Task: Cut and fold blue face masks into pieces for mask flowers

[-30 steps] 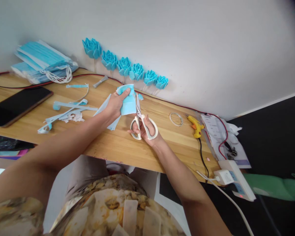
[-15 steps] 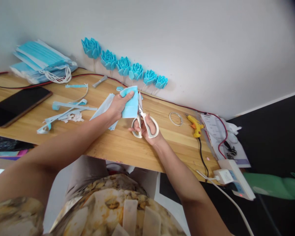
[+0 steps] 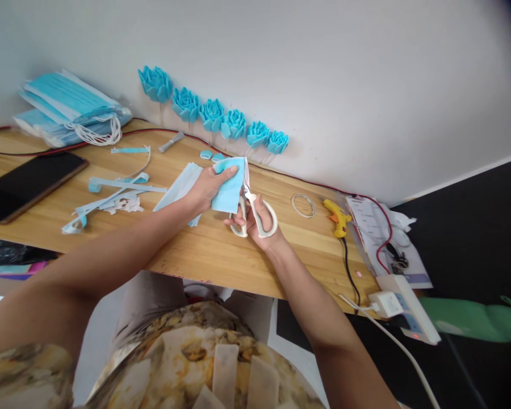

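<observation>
A folded piece of blue mask fabric point(image 3: 230, 193) is pinched in my left hand point(image 3: 210, 183), thumb on top. My right hand point(image 3: 262, 227) has its fingers through the white handles of a pair of scissors point(image 3: 264, 218). The scissors' blades point away from me and lie at the fabric's right edge, partly hidden by it. Under my left wrist a pale blue-white stack of fabric point(image 3: 179, 186) lies on the wooden table point(image 3: 221, 255). Small blue cut pieces point(image 3: 206, 154) rest just beyond the fabric.
Several blue flowers point(image 3: 213, 115) on sticks stand along the wall. At left are a stack of face masks point(image 3: 70, 105), a phone point(image 3: 29, 184) and cut strips point(image 3: 111, 187). To the right lie a wire coil point(image 3: 303, 205), a yellow glue gun point(image 3: 338, 218) and a power strip point(image 3: 411, 312).
The fabric in my left hand has shifted slightly toward me and right, its right edge now over the scissors' blades. More small cut pieces show beyond it.
</observation>
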A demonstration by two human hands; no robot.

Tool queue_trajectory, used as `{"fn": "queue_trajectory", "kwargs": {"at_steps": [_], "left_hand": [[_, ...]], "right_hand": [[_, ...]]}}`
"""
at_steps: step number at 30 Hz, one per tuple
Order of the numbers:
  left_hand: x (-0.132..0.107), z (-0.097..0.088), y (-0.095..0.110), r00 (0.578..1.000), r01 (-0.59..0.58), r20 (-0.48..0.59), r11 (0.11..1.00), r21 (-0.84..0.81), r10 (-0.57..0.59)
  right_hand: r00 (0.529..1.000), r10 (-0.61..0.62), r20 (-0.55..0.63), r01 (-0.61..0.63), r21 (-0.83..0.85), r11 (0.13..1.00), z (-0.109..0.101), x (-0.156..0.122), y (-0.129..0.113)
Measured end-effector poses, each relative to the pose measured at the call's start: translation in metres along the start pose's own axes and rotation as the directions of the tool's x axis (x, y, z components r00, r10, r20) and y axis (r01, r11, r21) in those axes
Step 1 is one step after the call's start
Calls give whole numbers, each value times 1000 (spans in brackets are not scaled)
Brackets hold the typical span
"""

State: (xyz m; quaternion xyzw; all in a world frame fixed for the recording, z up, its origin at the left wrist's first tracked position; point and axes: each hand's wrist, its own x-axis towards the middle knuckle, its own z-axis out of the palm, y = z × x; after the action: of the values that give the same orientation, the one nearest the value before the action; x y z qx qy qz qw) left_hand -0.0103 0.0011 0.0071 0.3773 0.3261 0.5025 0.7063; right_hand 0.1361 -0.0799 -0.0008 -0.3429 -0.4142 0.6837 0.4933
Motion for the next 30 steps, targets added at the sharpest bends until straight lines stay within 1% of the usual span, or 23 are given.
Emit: {"fn": "queue_trajectory", "kwargs": {"at_steps": [3,8,12,14,19,25,30], "left_hand": [[0,0,-2,1000,14,12,1000,21,-14],[-1,1,-2,1000,4,-16,1000,21,-4],[-4,1,-3,996,84,25,996,41,-85],[-5,2,-4,994,107,25,993,45,-108],[-5,4,-5,998,45,-33,999,10,-44],[-1,4,-7,997,44,-63,999,-5,-45],[-1,5,-9,997,35,-69,999,-5,-36]], "right_hand": [[1000,-13,-15,13,-15,1000,0,0,-1],[999,-47,-19,46,-37,998,1,0,1],[998,-52,-34,48,-107,993,1,1,2],[998,-52,-43,46,-128,991,1,1,2],[996,-53,-75,47,-78,996,2,2,3],[996,-67,-61,67,5,998,7,0,-1],[990,-76,-115,72,-35,997,7,0,0]]}}
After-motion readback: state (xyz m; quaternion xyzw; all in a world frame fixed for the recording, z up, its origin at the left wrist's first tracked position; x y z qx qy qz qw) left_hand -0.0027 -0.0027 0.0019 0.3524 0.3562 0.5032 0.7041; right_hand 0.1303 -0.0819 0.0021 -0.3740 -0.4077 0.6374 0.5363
